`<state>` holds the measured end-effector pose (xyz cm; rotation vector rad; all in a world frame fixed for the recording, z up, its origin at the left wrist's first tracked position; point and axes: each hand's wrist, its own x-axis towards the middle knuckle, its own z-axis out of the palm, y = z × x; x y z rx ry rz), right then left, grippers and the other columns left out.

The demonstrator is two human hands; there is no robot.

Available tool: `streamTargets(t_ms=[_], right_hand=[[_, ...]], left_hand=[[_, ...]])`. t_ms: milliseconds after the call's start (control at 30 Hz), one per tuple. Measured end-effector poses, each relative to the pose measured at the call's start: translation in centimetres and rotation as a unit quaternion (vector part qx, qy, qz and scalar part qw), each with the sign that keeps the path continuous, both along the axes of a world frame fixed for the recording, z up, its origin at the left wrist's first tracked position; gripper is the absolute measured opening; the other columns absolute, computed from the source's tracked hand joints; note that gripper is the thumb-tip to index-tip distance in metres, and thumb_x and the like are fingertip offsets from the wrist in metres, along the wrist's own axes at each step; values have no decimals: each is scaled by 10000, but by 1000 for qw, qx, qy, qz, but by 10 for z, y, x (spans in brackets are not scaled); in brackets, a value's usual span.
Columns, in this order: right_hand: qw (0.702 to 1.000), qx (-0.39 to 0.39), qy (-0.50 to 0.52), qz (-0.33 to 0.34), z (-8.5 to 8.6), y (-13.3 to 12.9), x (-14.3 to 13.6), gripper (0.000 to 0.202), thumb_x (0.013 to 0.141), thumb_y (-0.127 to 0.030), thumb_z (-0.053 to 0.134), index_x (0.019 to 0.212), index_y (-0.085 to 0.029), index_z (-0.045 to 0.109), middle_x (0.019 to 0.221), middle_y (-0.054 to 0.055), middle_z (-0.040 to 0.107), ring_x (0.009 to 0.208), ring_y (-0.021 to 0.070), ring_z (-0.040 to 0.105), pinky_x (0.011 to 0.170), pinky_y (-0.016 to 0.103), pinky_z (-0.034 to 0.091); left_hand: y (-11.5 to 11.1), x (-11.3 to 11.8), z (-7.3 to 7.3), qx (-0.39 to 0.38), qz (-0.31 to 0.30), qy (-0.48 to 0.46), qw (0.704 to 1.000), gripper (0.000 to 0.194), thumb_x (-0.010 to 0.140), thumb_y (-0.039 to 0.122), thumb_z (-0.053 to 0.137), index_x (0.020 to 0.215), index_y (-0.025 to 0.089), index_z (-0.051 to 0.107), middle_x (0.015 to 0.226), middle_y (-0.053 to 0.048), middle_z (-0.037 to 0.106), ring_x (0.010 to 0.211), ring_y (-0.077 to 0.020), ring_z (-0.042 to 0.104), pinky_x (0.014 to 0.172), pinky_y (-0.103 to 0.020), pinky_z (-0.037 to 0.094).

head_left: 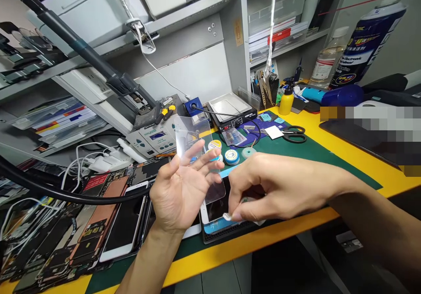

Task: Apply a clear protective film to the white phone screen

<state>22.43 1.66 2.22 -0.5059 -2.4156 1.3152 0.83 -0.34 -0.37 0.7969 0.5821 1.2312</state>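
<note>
My left hand (pixel 184 188), palm up, holds a clear phone-sized sheet (pixel 217 190) by its edges, between the thumb and the fingers. It looks like a screen protector or a cover glass. My right hand (pixel 266 186) is closed in a pinch on a small white wipe (pixel 226 216). Below it lies a white-framed phone (pixel 215 208) with a dark screen, on a blue pad (pixel 219 227). The right hand covers much of this phone, and I cannot tell whether the wipe touches the screen.
A white phone (pixel 123 226) and stacked phone parts (pixel 82 237) lie to the left. Small round tins (pixel 232 156), scissors (pixel 294 134), a heating plate (pixel 230 105) and a soldering station (pixel 156 138) stand behind. A black cable (pixel 82 195) crosses the left side.
</note>
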Motion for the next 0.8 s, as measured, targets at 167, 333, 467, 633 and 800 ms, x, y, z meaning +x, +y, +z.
streamTargets(t_ms=[167,333,467,633,800], right_hand=[[965,52,151,-208,-2,5,-2,160,915,-264,690,877,-144,789,752,15,727,631,106,597,568,215,449],[914,175,204,-304,-14,10,-16,76,889,-144,688,887,-132,763,761,17,711,637,98,574,587,219,433],[909,254,204,-261,-23,13,-21,116,916,-137,647,875,-110,751,765,38,692,657,111,558,647,251,432],[923,250,185,-226,-21,11,-17,138,933,-144,621,904,-104,750,758,39,681,667,121,555,648,251,424],[967,136,143,-159,-11,7,-9,105,919,-165,669,907,-127,766,801,18,727,700,105,610,661,207,446]], left_hand=[[-1,2,2,34,7,13,999,358,899,431,565,1068,193,772,1054,-115,769,978,-256,704,798,-359,588],[-1,4,1,29,16,14,999,354,895,427,563,1057,189,768,1075,-118,754,983,-256,680,751,-332,575],[-2,3,1,19,12,-2,1000,358,881,397,601,1085,155,770,996,-117,751,846,-222,675,673,-306,571],[-1,4,1,4,19,-13,1000,348,870,380,637,1070,135,782,966,-114,775,777,-198,687,666,-291,590],[-1,2,-1,14,25,-1,1000,388,871,408,633,1082,114,775,1034,-159,781,863,-240,719,692,-295,593]])
